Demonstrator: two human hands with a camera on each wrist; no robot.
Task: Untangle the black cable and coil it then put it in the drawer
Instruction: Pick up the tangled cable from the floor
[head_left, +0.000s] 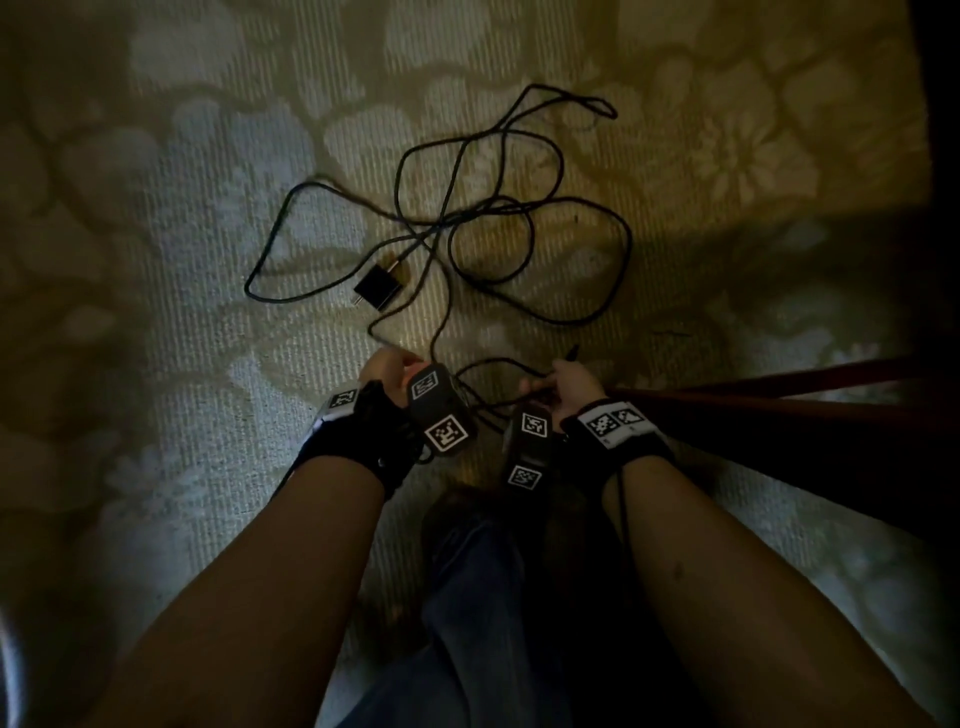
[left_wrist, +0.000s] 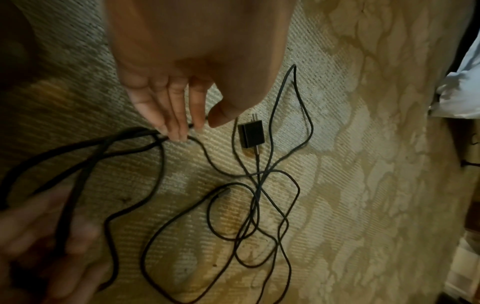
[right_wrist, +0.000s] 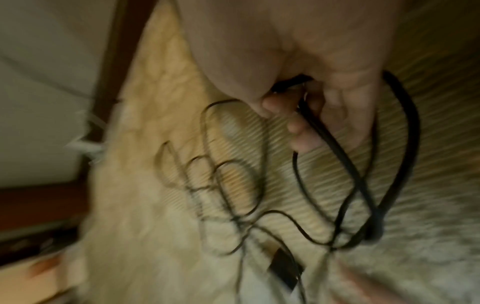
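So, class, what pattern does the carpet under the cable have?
A pale floral pattern on beige carpet, clearest in the head view.

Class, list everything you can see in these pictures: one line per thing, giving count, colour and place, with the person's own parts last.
black cable: one, black, tangled in loops on the carpet, near end held in both hands
plug adapter: one, black, on the carpet left of the tangle
carpet: one, beige and pale floral, underneath everything
wooden furniture edge: one, dark brown, at right
left hand: one, fingers pinching the cable
right hand: one, fingers curled round the cable
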